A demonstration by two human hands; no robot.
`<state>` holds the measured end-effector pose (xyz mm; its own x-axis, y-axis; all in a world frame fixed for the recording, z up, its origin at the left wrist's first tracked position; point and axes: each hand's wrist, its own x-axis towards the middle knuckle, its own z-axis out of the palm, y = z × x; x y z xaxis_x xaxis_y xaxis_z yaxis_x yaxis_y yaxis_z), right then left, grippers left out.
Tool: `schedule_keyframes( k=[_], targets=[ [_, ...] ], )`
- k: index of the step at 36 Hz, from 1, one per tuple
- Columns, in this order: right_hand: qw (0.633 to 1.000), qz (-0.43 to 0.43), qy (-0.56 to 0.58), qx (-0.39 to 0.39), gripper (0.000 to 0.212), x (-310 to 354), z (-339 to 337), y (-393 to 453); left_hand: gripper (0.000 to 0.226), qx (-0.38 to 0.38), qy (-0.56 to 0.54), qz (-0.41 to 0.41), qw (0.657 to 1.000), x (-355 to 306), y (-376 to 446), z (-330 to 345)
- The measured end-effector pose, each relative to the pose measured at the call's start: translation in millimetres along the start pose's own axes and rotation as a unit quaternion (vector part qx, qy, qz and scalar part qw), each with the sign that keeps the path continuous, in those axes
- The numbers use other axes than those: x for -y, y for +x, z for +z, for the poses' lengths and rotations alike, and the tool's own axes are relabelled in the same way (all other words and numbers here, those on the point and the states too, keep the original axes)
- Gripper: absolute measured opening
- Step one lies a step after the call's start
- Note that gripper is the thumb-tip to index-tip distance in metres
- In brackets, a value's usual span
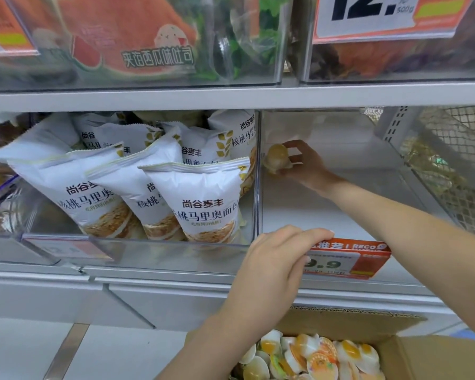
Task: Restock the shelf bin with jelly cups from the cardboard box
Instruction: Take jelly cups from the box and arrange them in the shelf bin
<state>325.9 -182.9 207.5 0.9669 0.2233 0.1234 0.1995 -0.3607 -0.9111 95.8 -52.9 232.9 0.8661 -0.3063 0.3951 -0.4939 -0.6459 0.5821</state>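
A store shelf of pale grey metal (231,98) carries clear plastic bins. The clear shelf bin (340,215) sits just right of a bin holding about seven white bread bags (200,204). Inside it, the right hand (302,165) grips one pale yellow jelly cup (277,157) against its left wall. The left hand (272,267), fingers curled, holds its front edge by the orange price tag (348,259). Below it, the brown cardboard box (422,355) holds many cups, too many to count.

Yellowish jelly cup (277,157) inside clear bin (340,209)
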Motion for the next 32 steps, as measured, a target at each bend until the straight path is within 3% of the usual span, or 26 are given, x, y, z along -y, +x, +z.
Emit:
schedule_keyframes(
  k=[7, 12, 18, 24, 28, 32],
  targets=[
    [0.999, 0.031, -0.021, -0.008, 0.072, 7, -12, -5, 0.045, -0.002, -0.014, 0.005, 1.000, 1, 0, -2],
    [0.997, 0.038, -0.070, -0.010, 0.063, 36, -39, -37, 0.045, -0.004, -0.061, 0.002, 0.998, 0, -2, -9],
    [0.997, -0.040, -0.065, -0.028, 0.047, 77, -85, -135, 0.044, -0.080, -0.071, -0.033, 0.994, -2, -19, -19],
    [0.990, -0.099, -0.085, -0.047, 0.039, 77, -101, -245, 0.021, -0.214, -0.084, -0.100, 0.968, -7, -57, -14],
    [0.985, -0.111, -0.112, -0.074, 0.032, 46, -94, -296, 0.017, -0.135, -0.053, -0.129, 0.981, 4, -90, 15],
    [0.985, -0.066, -0.157, -0.031, 0.032, -3, -66, -336, 0.011, 0.076, 0.003, -0.132, 0.988, 31, -127, 54]
  ],
)
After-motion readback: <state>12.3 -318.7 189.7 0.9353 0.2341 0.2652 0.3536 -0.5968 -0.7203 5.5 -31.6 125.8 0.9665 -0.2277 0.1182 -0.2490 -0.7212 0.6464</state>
